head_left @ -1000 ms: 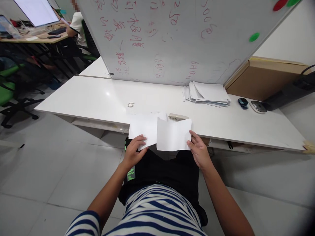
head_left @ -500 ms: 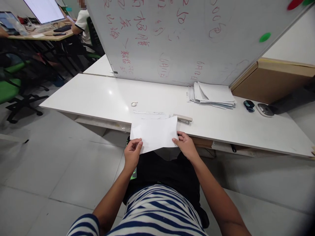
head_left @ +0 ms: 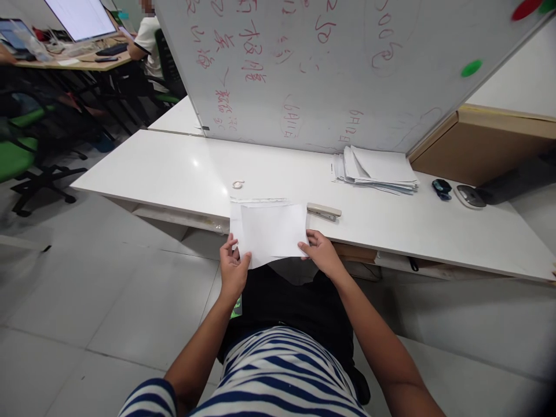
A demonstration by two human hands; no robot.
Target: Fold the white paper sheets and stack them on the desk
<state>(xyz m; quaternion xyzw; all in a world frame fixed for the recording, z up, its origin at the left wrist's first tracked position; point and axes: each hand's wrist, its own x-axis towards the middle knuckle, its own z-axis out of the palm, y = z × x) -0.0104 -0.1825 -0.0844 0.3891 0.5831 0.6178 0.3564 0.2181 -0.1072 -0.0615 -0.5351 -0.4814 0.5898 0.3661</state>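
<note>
White sheets of paper (head_left: pixel 273 231) are held between my two hands over the front edge of the white desk. My left hand (head_left: pixel 235 267) grips their near left corner, thumb on top. At the right edge my right hand (head_left: pixel 320 250) pinches the paper between thumb and fingers. The sheets lie offset, one showing past the left edge of another. Just beyond the right edge, a beige stapler (head_left: pixel 324 211) lies on the desk. A small white coiled item (head_left: pixel 237 184) rests farther back; its kind is unclear.
A stack of papers (head_left: pixel 377 169) lies at the foot of the whiteboard (head_left: pixel 304 75). To the right are a dark small object (head_left: pixel 442 188), a computer mouse (head_left: pixel 469 196) and a cardboard box (head_left: pixel 490 145). A person (head_left: pixel 150 43) sits at another desk, back left.
The top sheet has shifted right relative to the one below, baring a strip at the left. My right hand has moved slightly left, and my left hand's fingers have spread somewhat behind the paper.
</note>
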